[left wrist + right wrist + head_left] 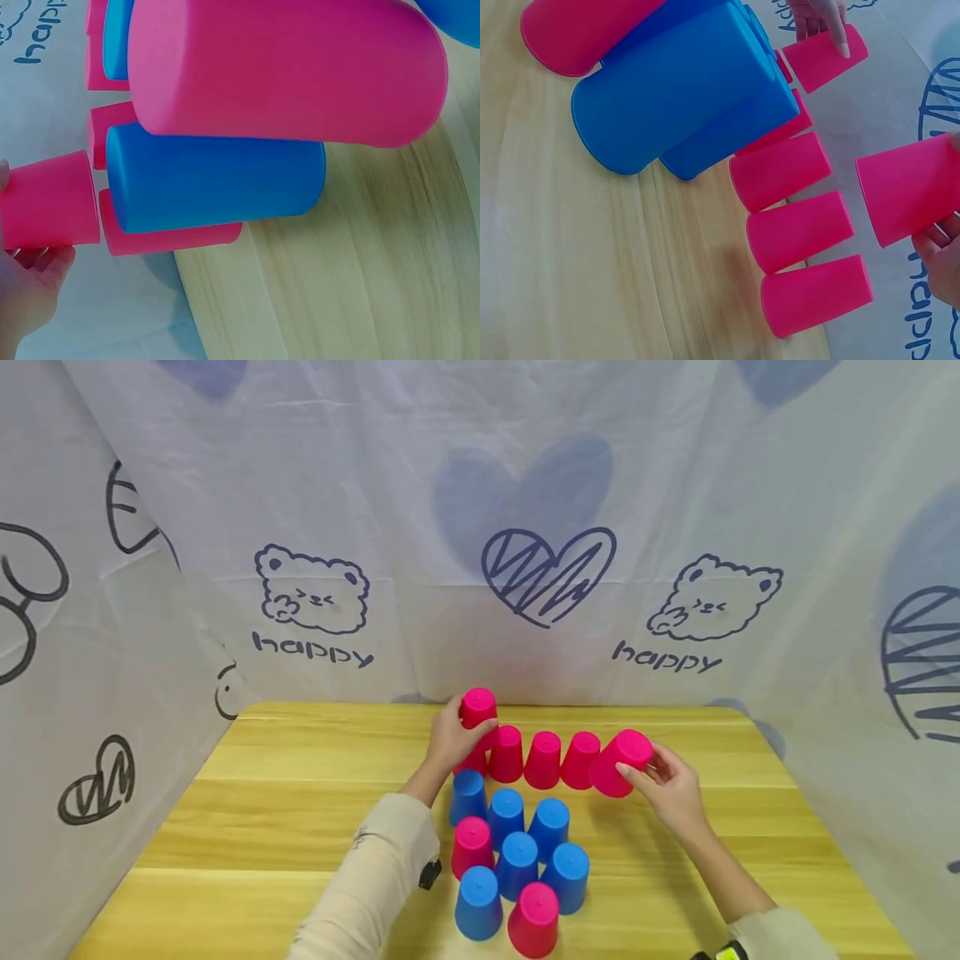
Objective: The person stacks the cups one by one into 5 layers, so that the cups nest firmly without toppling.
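Pink cups [614, 763] look like thin, smooth plastic, so I'd guess next to no weight, a bit slick, fairly stiff but with walls that might give if you squeeze hard. Dropping one probably won't break it, knocking over the neighbours is the likelier headache. I'd grab around the side wall at mid-height with a light pinch, keeping the rim free.

Right now both hands are doing pretty much that. Left hand [450, 739] has its thumb and fingers pinching one upside-down cup [478, 704] by the sides, at the left end of the pink row [542, 762]; can't tell if its rim touches the cup below. Right hand [672, 791] grips the other one, also mouth down and looking a little tilted, between thumb and fingers. Right wrist view shows that rim hanging clear of the row. Blue cups [517, 867] stand nearer the person on the tabletop [300, 793].
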Demonstrator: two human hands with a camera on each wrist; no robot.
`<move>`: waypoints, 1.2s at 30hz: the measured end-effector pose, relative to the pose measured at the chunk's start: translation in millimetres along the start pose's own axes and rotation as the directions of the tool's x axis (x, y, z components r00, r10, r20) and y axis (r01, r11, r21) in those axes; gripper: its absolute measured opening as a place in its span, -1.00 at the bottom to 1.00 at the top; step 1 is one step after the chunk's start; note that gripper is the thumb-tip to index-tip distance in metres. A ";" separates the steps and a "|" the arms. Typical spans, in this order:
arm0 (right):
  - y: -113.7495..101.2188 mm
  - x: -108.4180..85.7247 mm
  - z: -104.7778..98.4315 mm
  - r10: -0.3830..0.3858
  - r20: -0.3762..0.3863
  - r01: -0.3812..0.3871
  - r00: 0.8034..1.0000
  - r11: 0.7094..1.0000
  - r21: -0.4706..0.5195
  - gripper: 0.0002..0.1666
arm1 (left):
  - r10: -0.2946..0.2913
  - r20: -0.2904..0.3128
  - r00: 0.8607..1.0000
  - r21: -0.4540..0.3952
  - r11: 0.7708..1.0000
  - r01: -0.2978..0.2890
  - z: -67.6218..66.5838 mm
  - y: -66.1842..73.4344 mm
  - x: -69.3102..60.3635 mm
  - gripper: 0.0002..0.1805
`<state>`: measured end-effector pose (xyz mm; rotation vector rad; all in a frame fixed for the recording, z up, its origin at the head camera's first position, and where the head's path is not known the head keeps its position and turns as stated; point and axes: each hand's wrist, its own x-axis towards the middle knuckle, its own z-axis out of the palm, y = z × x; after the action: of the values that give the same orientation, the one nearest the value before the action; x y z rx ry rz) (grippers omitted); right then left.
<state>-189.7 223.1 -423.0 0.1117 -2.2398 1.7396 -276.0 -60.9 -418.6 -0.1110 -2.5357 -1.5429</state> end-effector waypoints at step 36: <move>4.6 40.9 13.3 0.215 -0.039 -0.219 0.976 0.962 -0.161 -0.37 | -0.071 0.064 0.995 0.039 0.997 0.069 9.5 9.9 8.4 -0.40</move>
<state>-232.3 216.6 -418.6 -0.1951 -2.4468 1.6396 -283.8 -48.1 -412.7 -0.0701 -2.6442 -1.5409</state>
